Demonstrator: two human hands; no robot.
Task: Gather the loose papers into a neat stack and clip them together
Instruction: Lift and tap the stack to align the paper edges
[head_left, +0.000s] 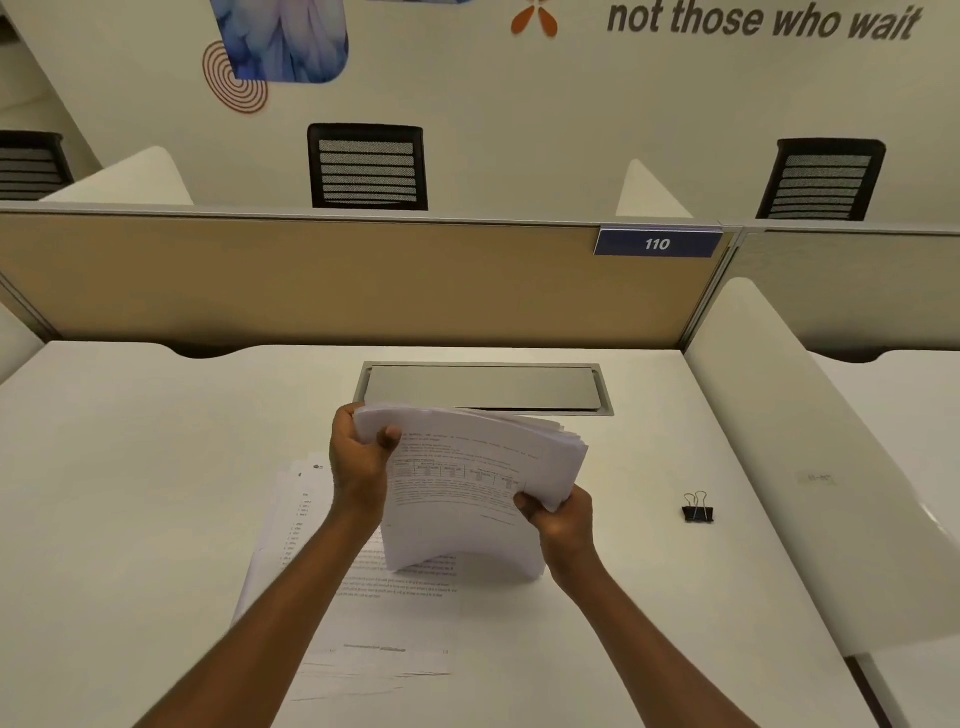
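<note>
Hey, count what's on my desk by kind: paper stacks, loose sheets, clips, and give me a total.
Held paper stack: 1
Loose sheets lying on the desk: several, overlapping, count unclear
Binder clip: 1
Total: 2 plus the loose sheets

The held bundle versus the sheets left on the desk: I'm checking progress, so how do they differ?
The held bundle is thick, lifted and bowed between the left hand and right hand; the sheets on the desk are few, flat and fanned askew. Both are white printed pages, unclipped.
</note>
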